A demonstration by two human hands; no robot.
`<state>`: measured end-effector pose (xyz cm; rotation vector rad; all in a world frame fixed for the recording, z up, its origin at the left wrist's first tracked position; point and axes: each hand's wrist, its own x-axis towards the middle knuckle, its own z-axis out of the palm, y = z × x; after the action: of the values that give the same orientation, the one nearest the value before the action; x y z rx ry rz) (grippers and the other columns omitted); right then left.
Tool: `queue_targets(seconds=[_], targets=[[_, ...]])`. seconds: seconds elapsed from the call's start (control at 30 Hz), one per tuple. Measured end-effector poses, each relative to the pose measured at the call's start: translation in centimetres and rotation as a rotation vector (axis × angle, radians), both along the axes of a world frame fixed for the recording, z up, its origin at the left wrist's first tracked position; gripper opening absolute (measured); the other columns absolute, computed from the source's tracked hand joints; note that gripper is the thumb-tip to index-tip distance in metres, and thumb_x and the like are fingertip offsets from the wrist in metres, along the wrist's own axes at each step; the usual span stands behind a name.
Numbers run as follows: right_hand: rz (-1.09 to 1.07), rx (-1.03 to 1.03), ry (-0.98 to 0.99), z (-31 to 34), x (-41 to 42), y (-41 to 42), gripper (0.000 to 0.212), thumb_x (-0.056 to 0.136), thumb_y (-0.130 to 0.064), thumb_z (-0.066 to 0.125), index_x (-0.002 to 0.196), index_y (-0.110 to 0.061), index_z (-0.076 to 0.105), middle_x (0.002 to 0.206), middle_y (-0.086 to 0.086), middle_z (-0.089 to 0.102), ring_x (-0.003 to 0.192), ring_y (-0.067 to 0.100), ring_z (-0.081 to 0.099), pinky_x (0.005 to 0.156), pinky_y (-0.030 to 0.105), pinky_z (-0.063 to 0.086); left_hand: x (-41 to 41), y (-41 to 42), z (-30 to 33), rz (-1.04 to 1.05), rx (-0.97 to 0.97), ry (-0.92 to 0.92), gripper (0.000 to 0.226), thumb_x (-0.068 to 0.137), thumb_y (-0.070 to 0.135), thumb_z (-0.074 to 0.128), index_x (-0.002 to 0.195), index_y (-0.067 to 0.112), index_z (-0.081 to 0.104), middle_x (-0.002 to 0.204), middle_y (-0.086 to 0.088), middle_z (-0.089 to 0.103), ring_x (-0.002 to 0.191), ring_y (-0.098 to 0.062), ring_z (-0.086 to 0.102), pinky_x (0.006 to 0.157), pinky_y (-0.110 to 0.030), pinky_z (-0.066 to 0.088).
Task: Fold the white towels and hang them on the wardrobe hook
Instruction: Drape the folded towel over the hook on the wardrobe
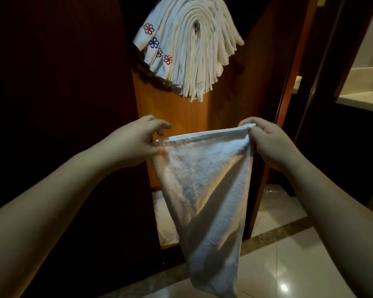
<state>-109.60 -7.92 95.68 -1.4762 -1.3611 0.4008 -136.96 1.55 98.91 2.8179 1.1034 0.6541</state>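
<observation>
A white towel point(205, 190) hangs in front of me, stretched along its top edge between both hands and narrowing to a point near the floor. My left hand point(138, 143) pinches its upper left corner. My right hand point(269, 143) grips the bunched upper right corner. Above, several folded white towels point(187, 46) with red and blue flower logos drape over the wardrobe hook point(196, 26), which shows only as a small metal glint.
The open wardrobe has an orange wooden back panel point(181, 110) and dark doors at left. White fabric point(166, 220) lies on the wardrobe's bottom. A glossy tiled floor point(289, 265) spreads at lower right. A bathroom counter point(362, 100) stands at far right.
</observation>
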Motion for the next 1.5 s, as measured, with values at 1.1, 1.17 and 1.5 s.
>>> queue_targets(seconds=[1.1, 1.17, 1.5], targets=[[0.428, -0.251, 1.113, -9.3, -4.0, 0.0, 0.039, 0.079, -0.032, 0.076, 0.107, -0.005, 0.078, 0.117, 0.017, 0.072, 0.106, 0.028, 0.071, 0.079, 0.039, 0.062, 0.8, -1.3, -6.6, 0.004, -0.834, -1.234, 0.013, 0.102, 0.01, 0.05, 0.09, 0.011, 0.054, 0.074, -0.002, 0.072, 0.067, -0.013, 0.068, 0.059, -0.024, 0.055], [0.353, -0.194, 1.074, -9.1, -3.9, 0.2, 0.038, 0.091, -0.028, 0.055, 0.116, -0.005, 0.072, 0.119, 0.016, 0.072, 0.11, 0.027, 0.07, 0.085, 0.038, 0.06, 0.1, -1.4, -7.1, 0.027, -0.666, -1.117, 0.012, 0.102, 0.013, 0.053, 0.09, 0.015, 0.056, 0.073, 0.002, 0.069, 0.066, -0.011, 0.066, 0.059, -0.027, 0.053], [-0.133, -0.133, 0.43, -10.8, -9.9, -1.6, 0.03, 0.104, -0.045, 0.047, 0.095, -0.026, 0.069, 0.079, -0.015, 0.075, 0.077, 0.001, 0.071, 0.063, 0.015, 0.052, 1.4, -4.6, -13.7, 0.383, -0.414, -1.129, 0.01, 0.1, 0.028, 0.055, 0.091, 0.023, 0.053, 0.077, 0.01, 0.058, 0.062, 0.007, 0.054, 0.06, -0.018, 0.043]])
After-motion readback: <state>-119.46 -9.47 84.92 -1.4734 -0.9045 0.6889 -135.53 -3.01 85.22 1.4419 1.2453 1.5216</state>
